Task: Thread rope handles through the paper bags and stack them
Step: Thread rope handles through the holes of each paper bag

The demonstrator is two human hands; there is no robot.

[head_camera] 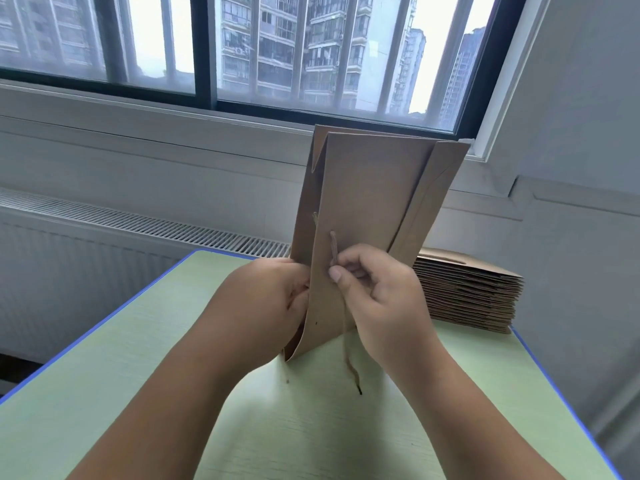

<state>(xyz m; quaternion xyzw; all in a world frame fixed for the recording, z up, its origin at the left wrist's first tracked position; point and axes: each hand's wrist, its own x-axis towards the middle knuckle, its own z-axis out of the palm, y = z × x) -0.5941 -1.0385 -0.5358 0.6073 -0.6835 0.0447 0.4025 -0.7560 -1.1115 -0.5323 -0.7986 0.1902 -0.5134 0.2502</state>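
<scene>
Here is the paper bag [367,192] — plain brown kraft, folded flat, held upright above the middle of the table [138,358] with its lower corner close to the green top. The side gussets show as sharp creases along both long edges, and the far end fans open a little into separate layers against the window [311,46]. A small dark hole sits low on the front panel, near the hands. The left hand [266,299] grips the bag's lower left edge, thumb on the near face, fingers tucked behind the paper and out of sight. The right hand [377,299] lies on the front panel with fingers curled, thumb and forefinger pinching the rope [334,247] — a thin brown twisted cord that stands up from the pinch along the panel. Another length of rope hangs below the bag and ends in a dark tip just over the table; a second short end peeks out at the panel's left edge higher up, and one more dangles under the lower left corner. On the table's far right corner, well apart from the hands, sits a stack of flat bags [467,292], the same brown paper, many layers deep, the top one showing a cut-out slot. Behind the table a radiator grille [138,220] runs under the sill.
</scene>
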